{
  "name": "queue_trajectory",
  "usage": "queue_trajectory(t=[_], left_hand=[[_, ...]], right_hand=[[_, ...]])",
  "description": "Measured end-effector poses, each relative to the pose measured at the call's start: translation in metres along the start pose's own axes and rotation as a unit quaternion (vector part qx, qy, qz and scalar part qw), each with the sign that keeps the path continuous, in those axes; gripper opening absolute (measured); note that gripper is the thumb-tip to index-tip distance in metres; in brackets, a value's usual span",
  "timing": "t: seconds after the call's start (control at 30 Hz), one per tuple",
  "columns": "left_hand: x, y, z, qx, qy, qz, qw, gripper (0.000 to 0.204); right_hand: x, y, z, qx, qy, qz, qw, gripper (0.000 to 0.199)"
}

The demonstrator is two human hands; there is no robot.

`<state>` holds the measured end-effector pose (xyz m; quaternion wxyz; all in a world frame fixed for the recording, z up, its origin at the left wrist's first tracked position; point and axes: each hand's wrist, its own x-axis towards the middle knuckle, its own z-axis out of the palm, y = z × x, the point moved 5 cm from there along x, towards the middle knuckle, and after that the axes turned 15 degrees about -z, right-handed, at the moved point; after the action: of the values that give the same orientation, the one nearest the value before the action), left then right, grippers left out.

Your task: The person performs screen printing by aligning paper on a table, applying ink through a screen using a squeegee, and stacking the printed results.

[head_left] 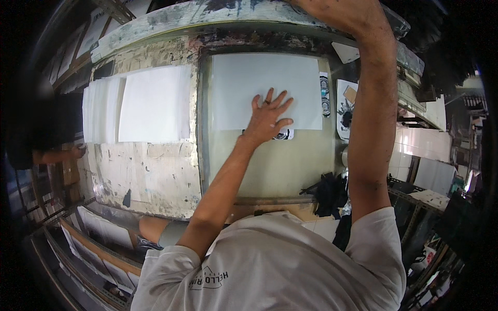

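Note:
My left hand (268, 118) lies on a large white sheet (238, 78), fingers spread and holding nothing. Beneath the sheet is a pale, framed work surface (270, 171). Dark round printed marks (282, 135) show just past the sheet's near edge by my thumb, and a strip with similar round prints (325, 96) sticks out at its right edge. My right arm stretches far forward along the right side. The right hand (342, 13) is at the top edge by a paint-stained beam (218, 15); its fingers are cut off from view.
Stacked white sheets (155, 101) lie on the stained board to the left. A white tray (345, 122) with dark smears stands at the right, near a crumpled dark cloth (329, 194). Another person's hand (77, 151) shows at the far left. Racks (98, 259) stand lower left.

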<state>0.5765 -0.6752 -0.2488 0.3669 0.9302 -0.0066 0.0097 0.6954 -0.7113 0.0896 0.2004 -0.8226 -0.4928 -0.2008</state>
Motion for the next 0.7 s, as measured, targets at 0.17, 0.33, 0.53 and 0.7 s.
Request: queue_trajectory(t=[0.17,0.33,0.53,0.7], left_hand=[[-0.031,-0.025,-0.125,-0.326,0.256,-0.046,0.909,0.075],[-0.107,-0.062,-0.214,-0.550,0.390,-0.007,0.738,0.056],[-0.180,-0.126,-0.154,-0.497,0.330,-0.249,0.763,0.070],[-0.197,-0.144,-0.125,-0.289,0.349,-0.279,0.847,0.084]], right_hand=[[-0.039,-0.015,0.003,-0.058,0.004,-0.057,0.997,0.052],[-0.104,-0.054,0.046,-0.036,0.023,-0.079,0.996,0.052],[-0.175,-0.072,0.105,0.103,-0.020,0.039,0.994,0.042],[-0.230,-0.057,0.182,0.165,-0.098,0.065,0.979,0.052]])
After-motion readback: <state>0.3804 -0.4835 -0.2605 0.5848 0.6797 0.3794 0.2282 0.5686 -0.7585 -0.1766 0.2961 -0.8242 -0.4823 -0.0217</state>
